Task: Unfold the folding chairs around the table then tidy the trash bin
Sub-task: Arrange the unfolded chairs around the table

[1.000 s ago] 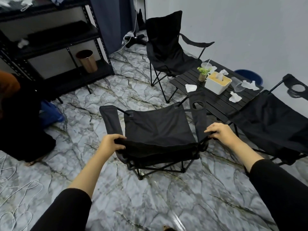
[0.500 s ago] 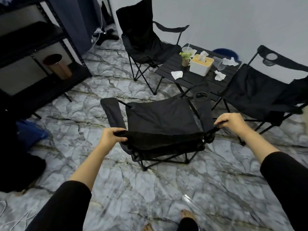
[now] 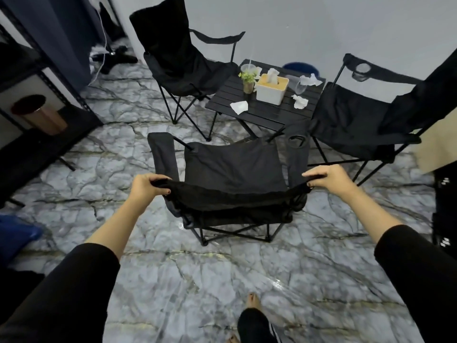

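Gripped at both upper corners, the backrest of the nearest folding chair [image 3: 235, 169] is held in the middle of the frame: the left hand [image 3: 146, 185] is curled over the black fabric at the left corner and the right hand [image 3: 326, 178] over the right corner, with the thumbs tucked underneath. This chair is seen spread open, its legs set on the marbled floor [image 3: 222, 280] and its front turned toward the low black table [image 3: 267, 115] just above it in the frame. A second folding chair [image 3: 178, 60] is seen open at the upper left of the table, and a third folding chair [image 3: 353, 120] open at its right. On the table, a white tissue box [image 3: 272, 89] is placed beside a small potted plant [image 3: 248, 81], with a clear cup [image 3: 300, 86] and crumpled tissues [image 3: 238, 106] lying around them. A copper-coloured bin [image 3: 40, 115] is kept on the lower shelf at the left edge. A blue round container [image 3: 300, 68] is partly hidden behind the table. A bare foot [image 3: 253, 300] is seen at the bottom.
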